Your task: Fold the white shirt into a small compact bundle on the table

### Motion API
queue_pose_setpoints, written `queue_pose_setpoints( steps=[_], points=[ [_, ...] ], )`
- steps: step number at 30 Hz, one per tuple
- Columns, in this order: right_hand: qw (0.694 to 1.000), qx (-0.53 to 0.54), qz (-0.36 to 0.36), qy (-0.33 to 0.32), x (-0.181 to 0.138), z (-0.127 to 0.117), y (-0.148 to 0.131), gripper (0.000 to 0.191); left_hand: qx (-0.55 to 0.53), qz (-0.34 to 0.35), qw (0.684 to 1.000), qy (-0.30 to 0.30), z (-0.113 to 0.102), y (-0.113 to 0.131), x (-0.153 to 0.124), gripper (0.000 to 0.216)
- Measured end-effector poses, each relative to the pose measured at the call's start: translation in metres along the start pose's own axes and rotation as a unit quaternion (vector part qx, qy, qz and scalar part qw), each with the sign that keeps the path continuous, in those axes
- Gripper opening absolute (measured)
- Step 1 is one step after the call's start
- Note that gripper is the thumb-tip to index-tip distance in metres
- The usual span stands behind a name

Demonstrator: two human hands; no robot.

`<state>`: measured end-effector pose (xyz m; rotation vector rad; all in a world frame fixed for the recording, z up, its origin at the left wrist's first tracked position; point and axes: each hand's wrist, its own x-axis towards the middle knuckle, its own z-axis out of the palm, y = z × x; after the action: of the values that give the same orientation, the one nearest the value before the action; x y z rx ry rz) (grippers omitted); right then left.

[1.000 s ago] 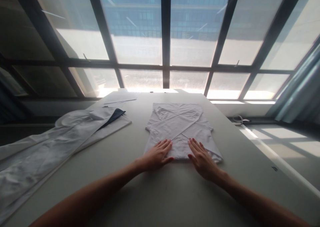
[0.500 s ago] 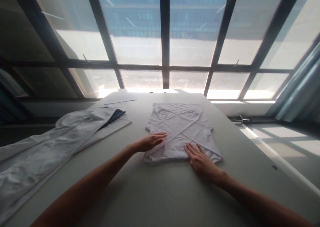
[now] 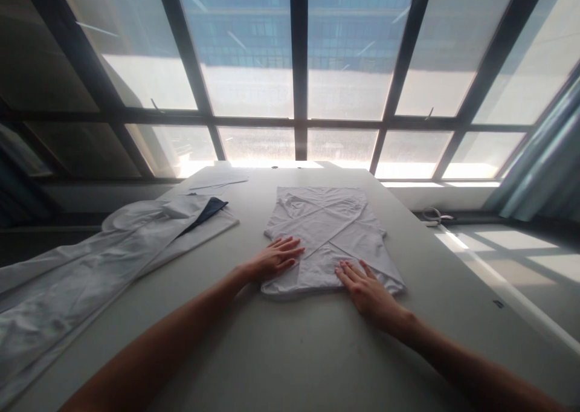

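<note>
- on the middle of the grey table (image 3: 290, 351), just past our hands, lies the white t-shirt (image 3: 328, 231). it's flat, with its sides folded in so the creases cross over the chest.
- our left hand (image 3: 274, 258) lies palm down on the shirt's near left part, fingers straight and slightly spread, gripping nothing. looks to us like it's pinning the folded flap so it can't spring up.
- our right hand (image 3: 367, 288) is flat too, fingers loosely spread over the near right hem, heel on the table. same deal, we reckon: pressing, not pinching.
- off to the left, well apart from the shirt, a long heap of white cloth (image 3: 90, 267) trails off the table edge, with a dark blue piece (image 3: 206, 209) tucked in it.
- some paper sheets (image 3: 217, 179) sit at the far end by the window (image 3: 299, 67), out of the way.
</note>
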<state>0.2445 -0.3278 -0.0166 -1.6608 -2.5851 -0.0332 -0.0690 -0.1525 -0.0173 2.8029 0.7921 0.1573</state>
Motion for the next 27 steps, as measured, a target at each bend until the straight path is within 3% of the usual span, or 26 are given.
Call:
queue_pose_setpoints(
  steps=[9,14,17,20,23,27],
  points=[
    [0.997,0.025,0.069,-0.015,-0.004,-0.017,0.021,0.077,0.001,-0.044,0.998,0.043,0.014,0.023,0.003,0.053],
    [0.997,0.061,0.053,-0.004,-0.013,-0.031,0.011,0.055,0.001,-0.021,1.000,0.016,0.011,0.023,0.000,0.057],
    [0.992,0.082,0.092,0.041,-0.014,-0.031,0.007,0.043,-0.029,0.000,1.000,0.006,0.000,0.020,0.000,0.053],
    [0.982,0.107,0.110,0.110,-0.011,-0.022,0.008,0.043,-0.074,-0.006,0.995,0.061,-0.011,0.009,0.002,0.053],
    [0.981,0.125,0.053,0.140,-0.006,-0.014,0.006,0.043,-0.063,-0.065,0.983,0.159,-0.014,-0.013,0.004,0.059],
    [0.990,0.106,0.004,0.096,-0.006,-0.016,-0.004,0.037,-0.046,-0.122,0.980,0.153,-0.006,-0.046,0.000,0.065]
  ],
)
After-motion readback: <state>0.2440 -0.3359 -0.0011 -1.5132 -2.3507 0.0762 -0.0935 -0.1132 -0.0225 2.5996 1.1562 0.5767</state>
